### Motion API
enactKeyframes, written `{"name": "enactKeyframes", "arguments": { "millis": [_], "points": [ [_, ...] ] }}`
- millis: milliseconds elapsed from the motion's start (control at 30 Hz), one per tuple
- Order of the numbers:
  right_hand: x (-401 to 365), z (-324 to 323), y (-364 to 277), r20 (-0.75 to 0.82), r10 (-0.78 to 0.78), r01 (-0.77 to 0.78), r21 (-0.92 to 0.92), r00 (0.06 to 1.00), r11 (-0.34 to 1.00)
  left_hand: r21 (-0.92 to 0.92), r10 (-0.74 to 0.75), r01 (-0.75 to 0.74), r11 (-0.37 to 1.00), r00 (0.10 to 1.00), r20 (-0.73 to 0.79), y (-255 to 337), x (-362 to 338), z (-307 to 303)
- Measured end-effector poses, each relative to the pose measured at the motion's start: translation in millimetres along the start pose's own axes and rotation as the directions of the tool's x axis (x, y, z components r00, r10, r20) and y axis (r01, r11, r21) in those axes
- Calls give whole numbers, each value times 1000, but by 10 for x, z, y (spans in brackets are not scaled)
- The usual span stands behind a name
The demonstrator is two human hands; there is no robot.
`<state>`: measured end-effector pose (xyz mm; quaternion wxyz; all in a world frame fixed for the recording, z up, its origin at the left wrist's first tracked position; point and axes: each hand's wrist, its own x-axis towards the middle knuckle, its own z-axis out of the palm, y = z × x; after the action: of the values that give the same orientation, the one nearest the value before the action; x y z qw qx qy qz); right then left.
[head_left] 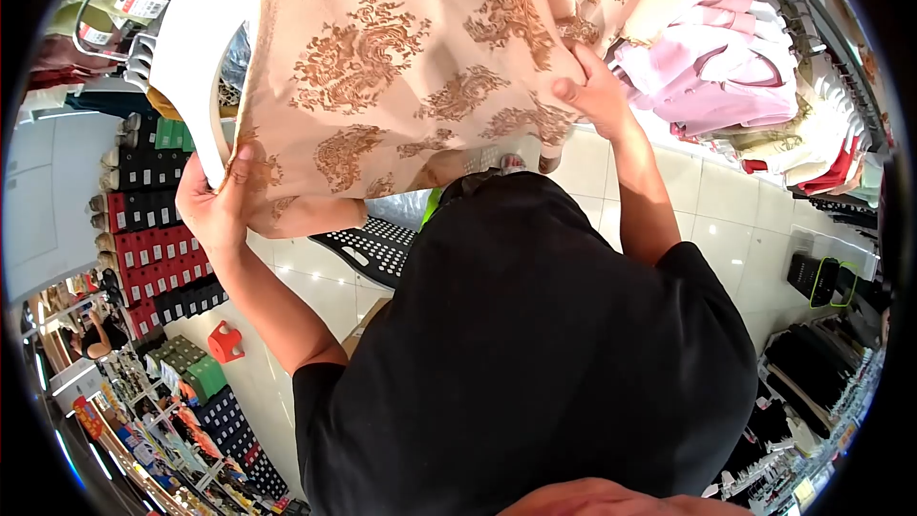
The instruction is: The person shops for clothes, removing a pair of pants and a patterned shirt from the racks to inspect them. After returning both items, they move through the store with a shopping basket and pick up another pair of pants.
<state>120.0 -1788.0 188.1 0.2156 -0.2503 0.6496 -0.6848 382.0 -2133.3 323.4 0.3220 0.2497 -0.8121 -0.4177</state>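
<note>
A peach top with brown swirling prints is stretched out in front of me. My left hand grips its left edge, thumb on the front, right where the lower end of a white hanger meets the cloth. The hanger's metal hook points left, and part of its frame is hidden by the fabric. On the other side, my right hand pinches the cloth, thumb showing and the other fingers partly behind it.
Folded pink clothes lie on a white display at right. Below the top is a black perforated basket or cart. Stacked shoe boxes line the left, near a red stool on the tiled floor. Dark clothes hang at lower right.
</note>
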Motion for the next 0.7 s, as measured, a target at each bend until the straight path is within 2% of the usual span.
{"name": "enactKeyframes", "arguments": {
  "millis": [33, 67, 167, 300, 467, 567, 700],
  "points": [
    [13, 8, -58, 65, 34, -30, -56, 997, 998, -32, -1, 0, 999, 1000, -5, 17, 1, -9],
    [21, -3, -21, 68, 37, -33, -56, 997, 998, -31, -4, 4, 1000, 1000, -6, 5, -8, -11],
    [76, 35, 125, -71, 52, -69, -274, 996, 959, 58, 24, -25, 998, 1000, 18, 6, -10, -77],
    [123, -120, 434, -85, 128, -147, -284, 988, 947, 101, 33, -34, 994, 999, 15, 81, -37, -49],
    [92, -251, 702, -50, 259, -258, -364, 965, 895, 45, 78, -74, 996, 994, -73, 147, -65, -23],
    [38, -216, 680, -90, 238, -253, -268, 967, 929, 64, 85, -80, 995, 993, -83, 127, -65, -25],
    [55, -204, 707, -133, 194, -227, -304, 972, 925, 70, 82, -76, 995, 994, -79, 87, -50, -60]
  ]
}}
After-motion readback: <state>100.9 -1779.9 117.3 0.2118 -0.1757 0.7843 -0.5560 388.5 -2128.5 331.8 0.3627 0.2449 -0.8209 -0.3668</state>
